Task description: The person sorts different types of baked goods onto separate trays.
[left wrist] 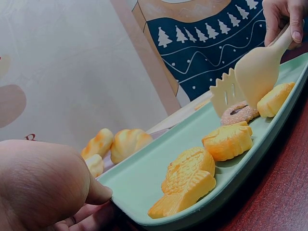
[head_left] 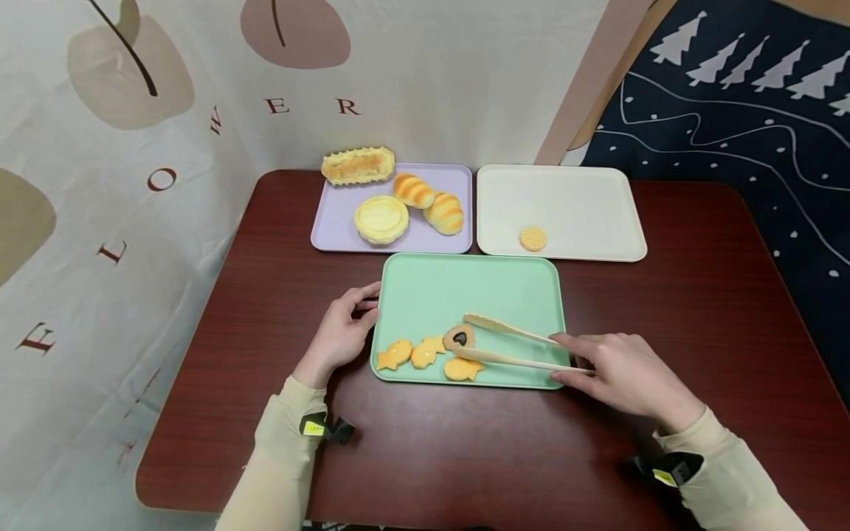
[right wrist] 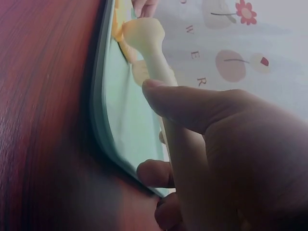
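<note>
My right hand (head_left: 620, 369) holds pale tongs (head_left: 511, 359), with one spatula-like arm and one slotted, toothed arm. The tong tips stand on either side of a round brown cookie (head_left: 459, 337) with a dark heart-shaped centre, on the green tray (head_left: 465, 284). Fish-shaped cookies lie along the tray's near side: one at the left (head_left: 395, 355), one beside it (head_left: 427, 352) and one below the tongs (head_left: 462, 369). At the tray's left edge is my left hand (head_left: 345, 328), fingers and thumb touching the rim; in the left wrist view its thumb (left wrist: 98, 191) overlaps the rim.
Behind stands a lilac tray (head_left: 428, 240) with a long pastry (head_left: 358, 166), a round tart (head_left: 381, 220) and two striped rolls (head_left: 443, 214). Beside it, a white tray (head_left: 578, 214) bears one round biscuit (head_left: 533, 238). All three trays sit close together on the dark red table (head_left: 704, 295).
</note>
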Tool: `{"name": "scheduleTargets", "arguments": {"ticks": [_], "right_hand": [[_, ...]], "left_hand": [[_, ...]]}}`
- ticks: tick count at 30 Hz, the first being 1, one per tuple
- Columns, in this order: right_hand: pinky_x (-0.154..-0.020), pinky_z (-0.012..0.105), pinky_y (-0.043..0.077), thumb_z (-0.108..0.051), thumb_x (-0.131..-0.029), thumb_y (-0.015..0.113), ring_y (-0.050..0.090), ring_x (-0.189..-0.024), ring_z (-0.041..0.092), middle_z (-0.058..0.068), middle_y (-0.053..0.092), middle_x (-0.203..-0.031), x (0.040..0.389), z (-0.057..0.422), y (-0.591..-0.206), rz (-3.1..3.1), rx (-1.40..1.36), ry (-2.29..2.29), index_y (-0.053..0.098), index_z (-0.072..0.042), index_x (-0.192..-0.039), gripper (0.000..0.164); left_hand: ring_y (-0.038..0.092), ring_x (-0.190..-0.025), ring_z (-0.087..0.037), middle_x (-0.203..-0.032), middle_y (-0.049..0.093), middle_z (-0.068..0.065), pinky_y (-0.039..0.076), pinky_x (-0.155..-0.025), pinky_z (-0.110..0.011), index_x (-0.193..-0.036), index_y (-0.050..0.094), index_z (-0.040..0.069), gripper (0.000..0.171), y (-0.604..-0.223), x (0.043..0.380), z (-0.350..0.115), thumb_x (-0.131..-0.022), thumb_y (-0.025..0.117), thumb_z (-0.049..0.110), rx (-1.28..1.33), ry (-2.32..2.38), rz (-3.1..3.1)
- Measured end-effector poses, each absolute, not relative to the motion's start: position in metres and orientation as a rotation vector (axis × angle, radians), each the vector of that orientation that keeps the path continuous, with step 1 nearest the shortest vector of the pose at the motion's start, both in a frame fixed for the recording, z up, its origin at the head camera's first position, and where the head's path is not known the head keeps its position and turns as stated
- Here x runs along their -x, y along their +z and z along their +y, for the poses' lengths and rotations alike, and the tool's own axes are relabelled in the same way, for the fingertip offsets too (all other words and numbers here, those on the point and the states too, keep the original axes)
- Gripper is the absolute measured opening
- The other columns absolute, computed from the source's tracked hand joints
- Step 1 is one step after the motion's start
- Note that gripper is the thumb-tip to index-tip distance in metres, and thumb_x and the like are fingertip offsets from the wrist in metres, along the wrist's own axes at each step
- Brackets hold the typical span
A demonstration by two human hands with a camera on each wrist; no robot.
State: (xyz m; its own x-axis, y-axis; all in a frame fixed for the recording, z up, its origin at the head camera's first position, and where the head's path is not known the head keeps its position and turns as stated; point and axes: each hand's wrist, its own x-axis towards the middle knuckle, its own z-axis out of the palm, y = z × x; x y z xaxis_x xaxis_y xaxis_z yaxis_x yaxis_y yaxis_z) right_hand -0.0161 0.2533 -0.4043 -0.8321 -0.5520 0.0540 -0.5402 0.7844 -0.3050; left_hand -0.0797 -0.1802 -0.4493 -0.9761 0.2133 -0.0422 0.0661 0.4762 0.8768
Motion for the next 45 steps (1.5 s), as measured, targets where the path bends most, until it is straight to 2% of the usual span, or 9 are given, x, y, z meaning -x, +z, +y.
{"name": "scheduleTargets", "arguments": {"ticks": [5,10,14,19,25,32,38,45], "right_hand": [[-0.043,0.022,0.033,-0.054,-0.088,0.067,0.043,-0.053,-0.006,-0.018,0.062,-0.078,0.015,0.248,-0.404,2.947,0.928,-0.432,0.067,-0.022,-0.122,0.046],[-0.043,0.021,0.034,-0.052,-0.088,0.068,0.04,-0.05,-0.006,-0.019,0.061,-0.079,0.015,0.246,-0.405,2.962,0.947,-0.42,0.068,-0.022,-0.122,0.045],[-0.044,0.021,0.035,-0.05,-0.089,0.068,0.039,-0.049,-0.006,-0.023,0.055,-0.075,0.015,0.247,-0.407,2.959,0.975,-0.439,0.068,-0.023,-0.123,0.044],[-0.046,0.022,0.038,-0.049,-0.09,0.067,0.042,-0.052,-0.007,-0.022,0.06,-0.081,0.016,0.25,-0.408,2.955,0.995,-0.467,0.068,-0.021,-0.124,0.044],[-0.048,0.025,0.042,-0.047,-0.09,0.068,0.05,-0.058,-0.005,-0.013,0.069,-0.092,0.016,0.256,-0.407,2.968,0.973,-0.498,0.068,-0.02,-0.123,0.043],[-0.048,0.022,0.039,-0.048,-0.09,0.069,0.046,-0.058,-0.007,-0.023,0.056,-0.074,0.018,0.263,-0.404,2.986,0.929,-0.518,0.067,-0.024,-0.116,0.035],[-0.053,0.025,0.045,-0.045,-0.089,0.071,0.057,-0.067,-0.004,-0.012,0.07,-0.092,0.02,0.269,-0.401,3.004,0.894,-0.58,0.068,-0.021,-0.127,0.045],[-0.053,0.026,0.046,-0.044,-0.088,0.072,0.059,-0.067,-0.003,-0.009,0.072,-0.093,0.023,0.276,-0.396,3.028,0.855,-0.571,0.067,-0.017,-0.13,0.05]], "left_hand": [[0.057,-0.114,-0.024,-0.129,0.056,-0.007,0.049,-0.093,-0.043,-0.144,0.05,0.01,0.046,-0.448,0.079,-0.18,-0.099,0.056,0.006,-0.239,1.524,2.562],[0.057,-0.114,-0.024,-0.129,0.056,-0.007,0.049,-0.093,-0.043,-0.144,0.05,0.01,0.046,-0.448,0.079,-0.18,-0.099,0.056,0.006,-0.241,1.522,2.566],[0.057,-0.113,-0.023,-0.128,0.056,-0.006,0.049,-0.092,-0.042,-0.144,0.05,0.011,0.046,-0.448,0.079,-0.18,-0.099,0.056,0.006,-0.237,1.515,2.573],[0.057,-0.113,-0.022,-0.128,0.056,-0.005,0.05,-0.092,-0.04,-0.144,0.05,0.011,0.046,-0.448,0.079,-0.18,-0.099,0.057,0.006,-0.229,1.512,2.577],[0.057,-0.114,-0.023,-0.128,0.056,-0.006,0.049,-0.093,-0.041,-0.144,0.05,0.011,0.046,-0.449,0.079,-0.18,-0.099,0.056,0.005,-0.234,1.514,2.573],[0.057,-0.113,-0.024,-0.127,0.057,-0.006,0.05,-0.092,-0.042,-0.144,0.05,0.011,0.046,-0.449,0.079,-0.181,-0.099,0.056,0.005,-0.236,1.523,2.571],[0.057,-0.114,-0.023,-0.128,0.056,-0.006,0.05,-0.091,-0.041,-0.145,0.049,0.011,0.046,-0.448,0.079,-0.18,-0.099,0.056,0.006,-0.235,1.517,2.574],[0.057,-0.114,-0.024,-0.128,0.056,-0.006,0.05,-0.092,-0.042,-0.144,0.05,0.011,0.046,-0.447,0.079,-0.18,-0.099,0.056,0.005,-0.237,1.516,2.573]]}}
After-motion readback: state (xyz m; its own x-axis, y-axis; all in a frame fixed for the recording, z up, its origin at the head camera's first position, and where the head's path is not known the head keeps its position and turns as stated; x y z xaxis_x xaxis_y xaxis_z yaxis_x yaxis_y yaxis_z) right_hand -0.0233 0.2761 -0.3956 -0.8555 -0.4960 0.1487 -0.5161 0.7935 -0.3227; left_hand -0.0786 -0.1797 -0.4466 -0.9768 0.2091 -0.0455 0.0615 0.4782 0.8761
